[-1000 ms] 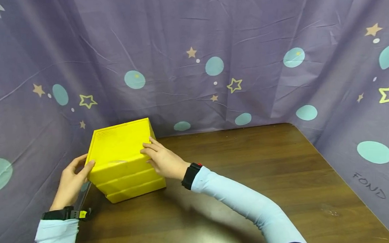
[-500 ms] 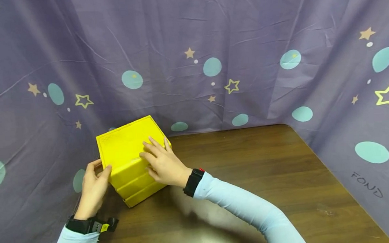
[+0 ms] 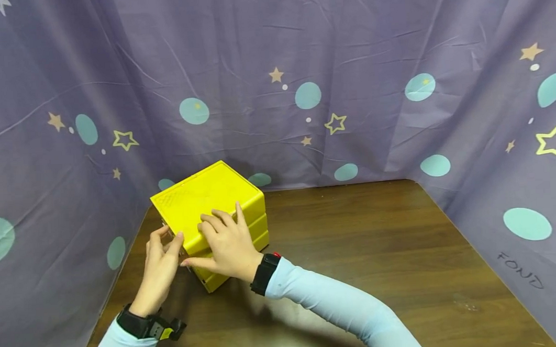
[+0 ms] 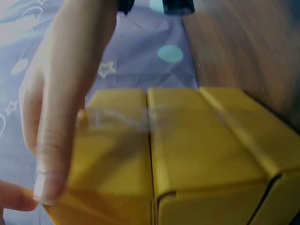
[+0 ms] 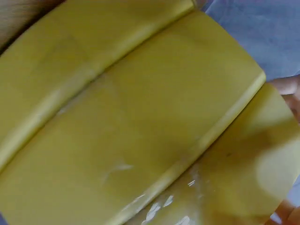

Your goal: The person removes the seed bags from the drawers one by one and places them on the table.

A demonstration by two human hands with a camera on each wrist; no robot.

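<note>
A yellow box of three stacked drawers stands on the brown table near its far left corner, turned with one corner toward me. My left hand holds the near left corner, fingers on the left side and thumb by the edge. In the left wrist view a finger lies along the yellow box. My right hand grips the box's near top edge, fingers bent over the top and thumb along the side. The right wrist view is filled by the yellow box.
A purple curtain printed with stars and dots walls the table on the left, back and right, close behind the box. Bare table stretches to the right of the box and toward me.
The box has been turned and has shifted right, from nearly square-on to corner-on. Both hands moved with it, and the left hand came closer to the right.
</note>
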